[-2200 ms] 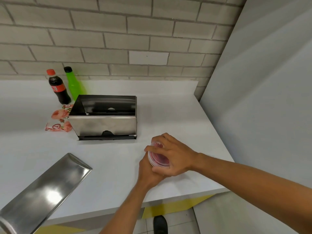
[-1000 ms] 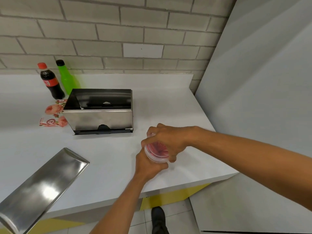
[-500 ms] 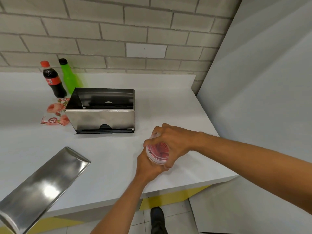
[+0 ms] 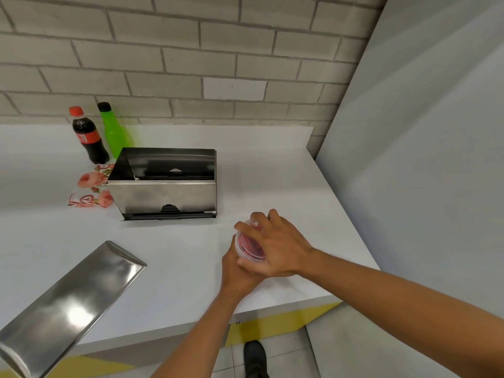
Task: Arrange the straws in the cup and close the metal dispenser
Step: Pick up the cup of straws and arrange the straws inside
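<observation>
A clear plastic cup [image 4: 246, 245] packed with red straws stands near the counter's right front part. My left hand [image 4: 236, 271] grips the cup from below and behind. My right hand [image 4: 275, 245] lies over the cup's mouth, fingers spread across the straw tops and the rim. The metal dispenser [image 4: 166, 195] stands open behind, its dark inside showing. Its loose metal lid [image 4: 73, 304] lies flat at the front left, reaching over the counter's edge.
A cola bottle [image 4: 87, 136] and a green bottle [image 4: 111, 132] stand at the back left by the brick wall. Floral paper packets [image 4: 90, 190] lie left of the dispenser. A grey wall bounds the white counter [image 4: 272, 173] on the right.
My right hand has turned and shifted over the cup's top, from gripping its rim to pressing across it. The left hand keeps its hold. The cup stays in about the same spot.
</observation>
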The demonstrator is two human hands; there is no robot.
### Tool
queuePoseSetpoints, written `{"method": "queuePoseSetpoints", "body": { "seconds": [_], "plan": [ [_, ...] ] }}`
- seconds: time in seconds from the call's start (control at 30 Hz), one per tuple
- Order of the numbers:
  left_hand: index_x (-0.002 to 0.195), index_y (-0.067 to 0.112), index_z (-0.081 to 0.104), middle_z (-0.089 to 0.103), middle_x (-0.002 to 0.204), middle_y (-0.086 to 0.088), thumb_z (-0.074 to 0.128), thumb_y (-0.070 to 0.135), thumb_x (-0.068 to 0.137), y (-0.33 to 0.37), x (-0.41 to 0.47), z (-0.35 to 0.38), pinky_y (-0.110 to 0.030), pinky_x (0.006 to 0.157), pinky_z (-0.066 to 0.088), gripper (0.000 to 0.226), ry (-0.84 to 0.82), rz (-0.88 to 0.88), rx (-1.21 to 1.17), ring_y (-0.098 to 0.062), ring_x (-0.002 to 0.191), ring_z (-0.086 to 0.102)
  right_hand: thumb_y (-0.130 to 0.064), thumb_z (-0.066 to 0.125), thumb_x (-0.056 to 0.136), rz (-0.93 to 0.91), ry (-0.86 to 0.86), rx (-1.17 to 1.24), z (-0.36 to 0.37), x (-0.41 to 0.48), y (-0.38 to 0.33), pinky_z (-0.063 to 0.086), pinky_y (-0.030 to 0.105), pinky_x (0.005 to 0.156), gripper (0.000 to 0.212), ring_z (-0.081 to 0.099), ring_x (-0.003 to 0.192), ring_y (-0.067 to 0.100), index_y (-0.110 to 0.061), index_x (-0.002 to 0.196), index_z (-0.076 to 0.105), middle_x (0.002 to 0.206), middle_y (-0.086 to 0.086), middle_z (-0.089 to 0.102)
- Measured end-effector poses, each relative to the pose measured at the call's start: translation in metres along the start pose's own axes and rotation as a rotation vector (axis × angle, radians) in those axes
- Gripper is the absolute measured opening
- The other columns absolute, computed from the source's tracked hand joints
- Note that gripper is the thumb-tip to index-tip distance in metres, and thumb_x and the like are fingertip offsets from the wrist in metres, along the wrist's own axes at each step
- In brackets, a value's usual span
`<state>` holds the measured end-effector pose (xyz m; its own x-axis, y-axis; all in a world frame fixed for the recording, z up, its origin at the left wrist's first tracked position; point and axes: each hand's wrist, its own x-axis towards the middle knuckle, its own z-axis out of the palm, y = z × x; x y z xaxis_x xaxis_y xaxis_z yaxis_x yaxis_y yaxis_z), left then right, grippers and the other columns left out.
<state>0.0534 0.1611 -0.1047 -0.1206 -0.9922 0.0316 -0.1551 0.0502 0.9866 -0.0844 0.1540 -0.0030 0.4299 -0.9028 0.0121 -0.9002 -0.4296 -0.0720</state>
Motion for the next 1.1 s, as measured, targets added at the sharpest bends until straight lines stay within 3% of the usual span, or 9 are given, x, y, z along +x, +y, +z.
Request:
{"method": "queuePoseSetpoints", "body": {
  "seconds": [0.13,0.33,0.47,0.63,0.73,0.8,0.9,0.97,1.1],
  "plan": [
    [0.124,0.051,0.053,0.064,0.116,0.038,0.1,0.046,0.059,0.002,-0.003,0.001,-0.003,0.078,0.05,0.08,0.022,0.033,0.022,0.009,0.106,0.066,-0.081,0.042,0.089,0.095,0.022,0.005,0.004,-0.002,-0.01,0.053,0.046,0.093,0.083,0.05,0.117,0.033,-0.033,0.156,0.037,0.147,0.011,0.051],
    [0.128,0.028,0.061,0.07,0.109,0.018,0.093,0.053,0.057,0.001,-0.001,0.004,-0.003,0.076,0.05,0.081,0.024,-0.01,0.045,0.012,0.1,0.066,-0.081,0.041,0.086,0.263,0.058,0.018,0.009,-0.002,-0.026,0.053,0.044,0.088,0.082,0.049,0.121,0.033,-0.034,0.155,0.038,0.143,0.01,0.051],
    [0.122,0.021,0.067,0.071,0.103,0.012,0.089,0.044,0.07,-0.003,0.0,0.007,-0.002,0.072,0.049,0.062,0.015,-0.081,0.089,0.006,0.092,0.068,-0.08,0.034,0.086,0.487,0.096,0.036,0.013,0.003,-0.046,0.05,0.047,0.089,0.085,0.044,0.125,0.034,-0.031,0.155,0.037,0.141,0.013,0.048],
    [0.106,0.032,0.066,0.065,0.092,0.022,0.088,0.019,0.085,-0.01,0.004,0.009,0.002,0.063,0.046,0.034,-0.031,-0.137,0.089,0.006,0.089,0.065,-0.085,0.034,0.084,0.652,0.021,0.047,0.012,0.011,-0.058,0.048,0.049,0.096,0.094,0.038,0.133,0.037,-0.028,0.159,0.03,0.147,0.015,0.041],
    [0.129,0.021,0.062,0.066,0.106,0.02,0.095,0.036,0.071,-0.004,0.001,0.006,-0.001,0.074,0.049,0.069,-0.035,-0.058,0.104,0.009,0.095,0.065,-0.094,0.037,0.074,0.522,-0.091,0.072,0.004,0.01,-0.046,0.04,0.054,0.107,0.109,0.036,0.14,0.038,-0.031,0.162,0.024,0.153,0.015,0.038],
    [0.133,0.038,0.055,0.065,0.117,0.024,0.096,0.051,0.061,-0.001,-0.002,0.002,-0.003,0.082,0.05,0.084,-0.026,-0.04,0.088,0.014,0.106,0.063,-0.091,0.044,0.078,0.262,-0.126,0.077,-0.004,0.005,-0.029,0.034,0.054,0.116,0.104,0.034,0.146,0.036,-0.036,0.164,0.022,0.161,0.014,0.035],
    [0.119,0.07,0.042,0.061,0.114,0.033,0.097,0.052,0.049,0.0,-0.003,0.0,0.002,0.076,0.046,0.091,-0.009,-0.025,0.106,0.025,0.103,0.057,-0.085,0.046,0.088,-0.047,-0.09,-0.007,-0.013,-0.001,0.0,0.043,0.043,0.109,0.088,0.044,0.134,0.027,-0.039,0.161,0.032,0.154,0.007,0.046],
    [0.121,0.072,0.04,0.062,0.115,0.031,0.099,0.05,0.048,0.0,-0.001,0.001,0.001,0.076,0.048,0.096,0.003,-0.021,0.102,0.021,0.105,0.058,-0.083,0.045,0.09,-0.091,-0.068,-0.061,-0.013,0.002,0.005,0.048,0.042,0.101,0.083,0.049,0.125,0.026,-0.036,0.158,0.039,0.146,0.008,0.051],
    [0.132,0.044,0.051,0.067,0.115,0.025,0.099,0.05,0.058,-0.003,0.0,0.006,-0.003,0.078,0.05,0.088,0.037,-0.002,0.083,0.012,0.106,0.063,-0.081,0.042,0.09,0.059,-0.021,-0.036,-0.002,0.004,-0.012,0.054,0.046,0.086,0.08,0.05,0.121,0.034,-0.032,0.154,0.039,0.141,0.014,0.052]
  ]
}}
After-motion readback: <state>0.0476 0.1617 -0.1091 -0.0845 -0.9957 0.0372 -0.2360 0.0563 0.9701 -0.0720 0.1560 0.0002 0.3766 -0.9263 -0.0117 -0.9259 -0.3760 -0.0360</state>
